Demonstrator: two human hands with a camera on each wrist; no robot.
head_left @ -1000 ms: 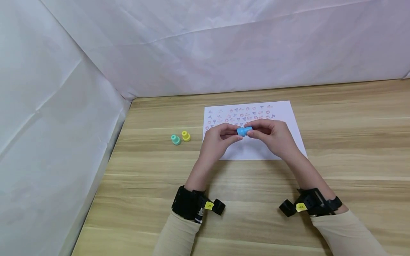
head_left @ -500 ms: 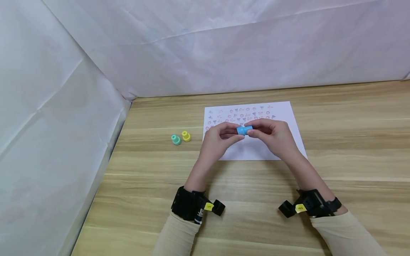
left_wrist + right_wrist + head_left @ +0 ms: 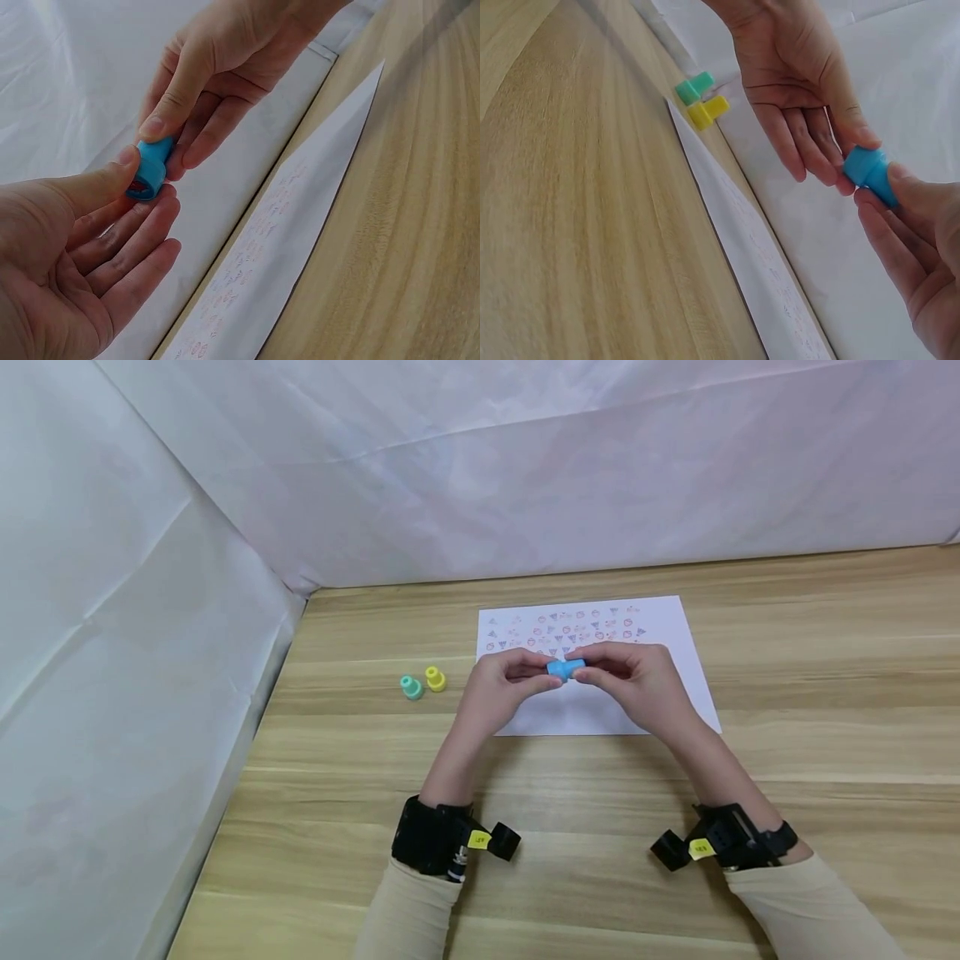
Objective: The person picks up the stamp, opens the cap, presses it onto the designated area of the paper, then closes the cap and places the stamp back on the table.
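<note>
Now held between both hands (image 3: 570,681) above paper (image 3: 675,635): blue stamp (image 3: 564,669), long axis left-right, each hand pinching one end.

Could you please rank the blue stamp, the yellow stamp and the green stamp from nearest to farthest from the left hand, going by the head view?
1. Blue stamp: pinched by the left hand, over the paper.
2. Yellow stamp: on the table, left of the paper.
3. Green stamp: just beyond the yellow one, farther left.

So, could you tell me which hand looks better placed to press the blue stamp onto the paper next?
Probably the right hand: it pinches the blue stamp's body, while the left hand only pinches its end, over the paper.
</note>
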